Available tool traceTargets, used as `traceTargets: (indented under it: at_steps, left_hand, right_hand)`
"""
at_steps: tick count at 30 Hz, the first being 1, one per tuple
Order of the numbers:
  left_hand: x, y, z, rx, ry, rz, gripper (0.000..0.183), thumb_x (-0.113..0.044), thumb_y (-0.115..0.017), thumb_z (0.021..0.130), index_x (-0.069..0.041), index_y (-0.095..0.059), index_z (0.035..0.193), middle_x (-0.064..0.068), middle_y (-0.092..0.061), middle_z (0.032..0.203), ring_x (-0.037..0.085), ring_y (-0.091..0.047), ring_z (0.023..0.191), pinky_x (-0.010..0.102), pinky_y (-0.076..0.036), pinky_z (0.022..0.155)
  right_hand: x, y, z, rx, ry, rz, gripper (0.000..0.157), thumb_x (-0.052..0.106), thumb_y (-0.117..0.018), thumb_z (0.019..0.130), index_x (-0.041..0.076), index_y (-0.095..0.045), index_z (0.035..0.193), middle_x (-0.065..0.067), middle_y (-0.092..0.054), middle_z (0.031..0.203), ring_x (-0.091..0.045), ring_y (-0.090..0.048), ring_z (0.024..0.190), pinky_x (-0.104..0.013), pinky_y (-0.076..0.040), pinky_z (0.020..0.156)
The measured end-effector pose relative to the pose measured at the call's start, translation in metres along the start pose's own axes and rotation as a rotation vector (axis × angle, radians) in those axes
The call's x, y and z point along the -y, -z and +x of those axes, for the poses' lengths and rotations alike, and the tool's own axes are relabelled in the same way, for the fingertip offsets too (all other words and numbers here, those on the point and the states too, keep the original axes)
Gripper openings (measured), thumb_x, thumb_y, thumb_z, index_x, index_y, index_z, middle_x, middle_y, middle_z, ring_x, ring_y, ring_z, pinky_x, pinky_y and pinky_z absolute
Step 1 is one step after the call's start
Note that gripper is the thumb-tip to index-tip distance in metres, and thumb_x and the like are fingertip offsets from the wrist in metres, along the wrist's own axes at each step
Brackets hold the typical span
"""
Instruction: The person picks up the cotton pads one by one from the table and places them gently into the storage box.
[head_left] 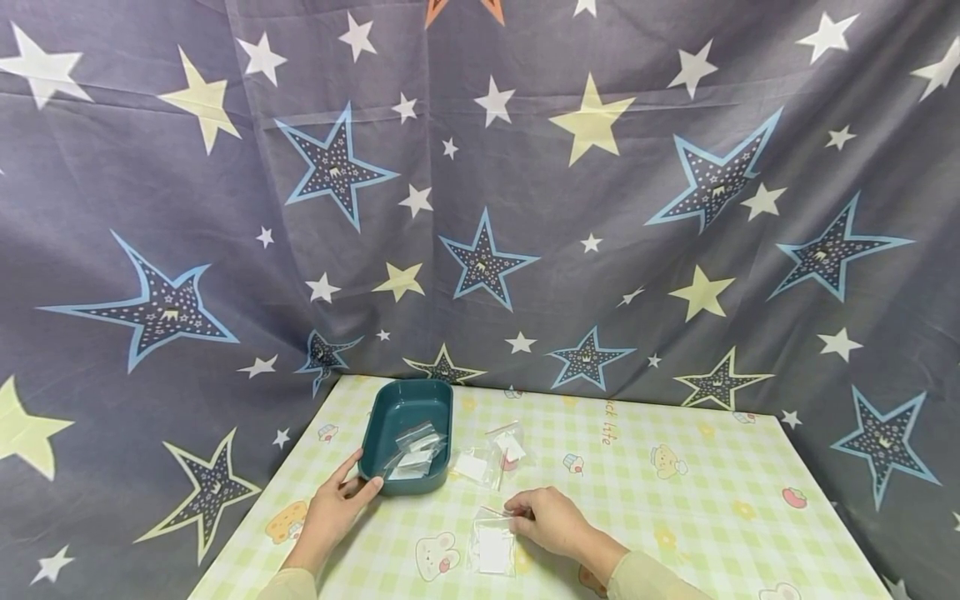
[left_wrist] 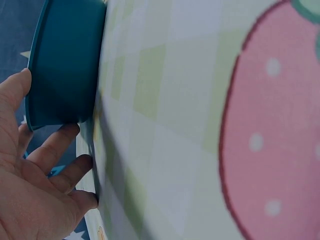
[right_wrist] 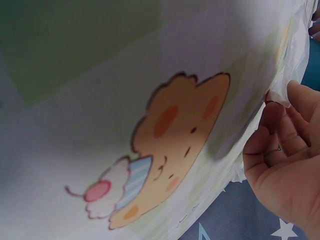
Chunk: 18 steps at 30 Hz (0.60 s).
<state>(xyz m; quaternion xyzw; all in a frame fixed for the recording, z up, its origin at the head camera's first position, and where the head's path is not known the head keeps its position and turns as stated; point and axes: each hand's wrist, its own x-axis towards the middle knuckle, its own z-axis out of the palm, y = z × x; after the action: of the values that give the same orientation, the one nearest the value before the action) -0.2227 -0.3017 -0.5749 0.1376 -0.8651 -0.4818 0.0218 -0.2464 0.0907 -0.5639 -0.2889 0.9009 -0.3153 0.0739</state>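
Pinching clear plastic bag [head_left: 493, 550] in right fingers [head_left: 523, 501], near teal rectangular tub [head_left: 408, 411] held in left fingers [head_left: 346, 469]; likely grasping, needing lift.

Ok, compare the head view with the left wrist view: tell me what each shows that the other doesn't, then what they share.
Only the head view shows the right hand pinching a clear zip bag at its top, two more zip bags on the table, and the bags inside the container.

Only the left wrist view shows the palm side of the left hand, with several fingers the head view hides.

Both show the left hand touching the teal container, the checked tablecloth and the starry curtain.
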Motion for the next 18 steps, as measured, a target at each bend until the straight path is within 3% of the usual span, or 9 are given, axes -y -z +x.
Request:
traceTargets:
  at_steps: [18]
  left_hand:
    - [-0.0005,0.0000,-0.0009,0.003,0.009,-0.008,0.086,-0.049,-0.074,0.100,-0.027,-0.032,0.171,0.024,-0.058,0.152,0.044,-0.052,0.147,0.058,-0.051,0.114]
  right_hand:
    - [-0.0024,-0.0012,0.0018,-0.023,-0.004,0.060,0.023,0.019,-0.076,0.099,0.011,-0.081,0.120,0.004,-0.081,0.103,0.001,-0.066,0.085,-0.023,-0.058,0.077]
